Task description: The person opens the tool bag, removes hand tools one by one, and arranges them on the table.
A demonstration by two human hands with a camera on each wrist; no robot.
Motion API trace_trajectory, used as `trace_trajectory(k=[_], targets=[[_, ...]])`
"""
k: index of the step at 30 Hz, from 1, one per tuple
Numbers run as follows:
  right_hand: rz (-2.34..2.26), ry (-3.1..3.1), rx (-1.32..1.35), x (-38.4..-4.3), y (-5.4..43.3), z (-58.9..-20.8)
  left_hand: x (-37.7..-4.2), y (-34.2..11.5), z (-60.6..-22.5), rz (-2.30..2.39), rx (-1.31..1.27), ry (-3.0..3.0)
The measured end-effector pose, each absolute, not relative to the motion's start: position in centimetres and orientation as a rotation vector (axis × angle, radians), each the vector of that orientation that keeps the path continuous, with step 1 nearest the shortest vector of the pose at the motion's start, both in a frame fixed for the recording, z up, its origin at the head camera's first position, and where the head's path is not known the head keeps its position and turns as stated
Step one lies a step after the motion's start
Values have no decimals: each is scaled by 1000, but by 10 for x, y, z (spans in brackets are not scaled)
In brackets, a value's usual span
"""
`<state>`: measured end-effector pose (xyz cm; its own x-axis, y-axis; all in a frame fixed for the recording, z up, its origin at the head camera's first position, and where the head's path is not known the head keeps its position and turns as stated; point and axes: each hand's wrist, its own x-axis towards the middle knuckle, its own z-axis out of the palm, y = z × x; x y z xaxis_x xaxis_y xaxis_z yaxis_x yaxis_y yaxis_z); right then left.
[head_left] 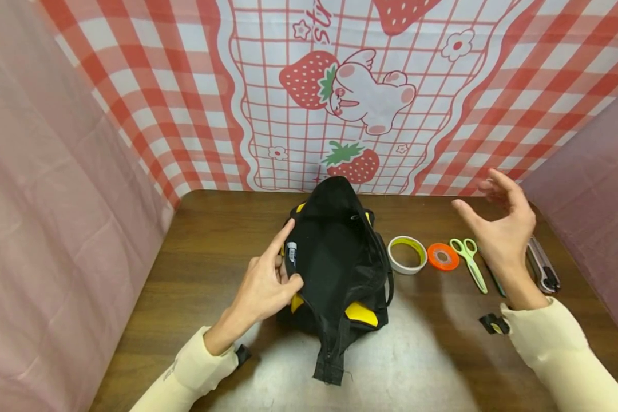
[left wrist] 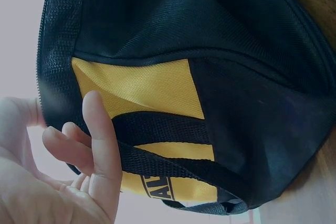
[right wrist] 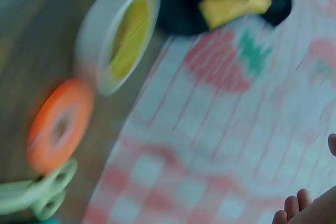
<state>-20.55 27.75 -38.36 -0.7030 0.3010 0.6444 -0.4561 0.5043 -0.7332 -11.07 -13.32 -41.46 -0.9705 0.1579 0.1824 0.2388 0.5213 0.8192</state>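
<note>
A black and yellow zippered bag (head_left: 335,252) stands on the table with its top unzipped and its dark inside showing. My left hand (head_left: 265,286) holds the bag's left rim, the thumb over the edge and the other fingers along the outside. In the left wrist view, those fingers (left wrist: 102,140) lie by the yellow panel (left wrist: 147,82) and a black strap. My right hand (head_left: 507,229) is raised over the right side of the table, thumb and fingers spread apart, holding nothing.
Right of the bag, a white tape roll (head_left: 391,263), an orange tape roll (head_left: 435,264), light green scissors (head_left: 475,272), a thin dark pen-like item (head_left: 496,280) and a box cutter (head_left: 546,272) lie in a row. A checkered strawberry cloth (head_left: 283,126) hangs behind the table.
</note>
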Motion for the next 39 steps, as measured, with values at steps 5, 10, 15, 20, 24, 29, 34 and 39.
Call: trace_trajectory(k=[5, 10, 15, 20, 24, 29, 34, 39], targets=[[1361, -2004, 339, -203, 233, -376, -112, -133, -415, -1460, -348, -2664], [1421, -2027, 459, -199, 209, -374, -112, -133, -415, -1479, -349, -2666], [1540, -2066, 586, -193, 183, -377, -111, -134, -415, -1485, -348, -2669], [1615, -2172, 812, -190, 146, -384, -111, -135, -415, -1484, -334, -2667], [1594, -2282, 932, -192, 124, -393, -111, -135, -416, -1489, -320, -2664], [1499, -2485, 959, -198, 106, -409, -110, -134, -415, -1478, -312, -2660], [1433, -2639, 961, -204, 91, -428, -111, -133, -416, -1461, -331, -2651], [1377, -2724, 976, -212, 79, -446, -109, -135, -417, -1488, -339, -2626]])
